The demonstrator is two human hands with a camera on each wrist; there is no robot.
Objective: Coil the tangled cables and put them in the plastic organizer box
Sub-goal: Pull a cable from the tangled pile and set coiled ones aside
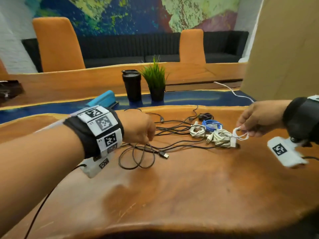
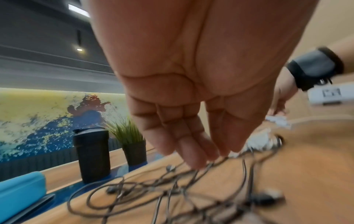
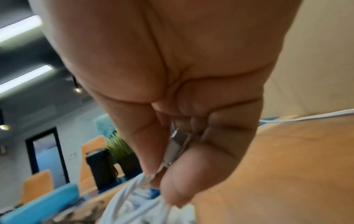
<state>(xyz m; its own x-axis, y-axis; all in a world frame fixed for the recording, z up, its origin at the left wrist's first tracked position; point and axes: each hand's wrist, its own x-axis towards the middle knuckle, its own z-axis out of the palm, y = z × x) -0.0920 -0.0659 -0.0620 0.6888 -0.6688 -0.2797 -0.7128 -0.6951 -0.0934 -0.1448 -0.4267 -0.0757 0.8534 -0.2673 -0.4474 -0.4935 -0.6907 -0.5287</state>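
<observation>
A tangle of black cables (image 1: 172, 133) lies across the middle of the wooden table (image 1: 172, 195). My left hand (image 1: 148, 139) pinches a few black cable loops (image 1: 138, 157) at their top; in the left wrist view its fingertips (image 2: 197, 160) meet on the black cable (image 2: 172, 181). A bundle of white cables (image 1: 219, 138) and a blue cable coil (image 1: 211, 124) lie to the right. My right hand (image 1: 241, 131) pinches a thin white cable (image 1: 240, 135) just right of the bundle. The right wrist view shows its plug (image 3: 176, 145) between thumb and fingers.
A teal plastic case (image 1: 103, 100) lies behind my left wrist. A black tumbler (image 1: 132, 85) and a potted plant (image 1: 155, 80) stand beyond the cables. A beige panel (image 1: 284, 40) rises at the right, with a loose white cord (image 1: 233, 91) beside it.
</observation>
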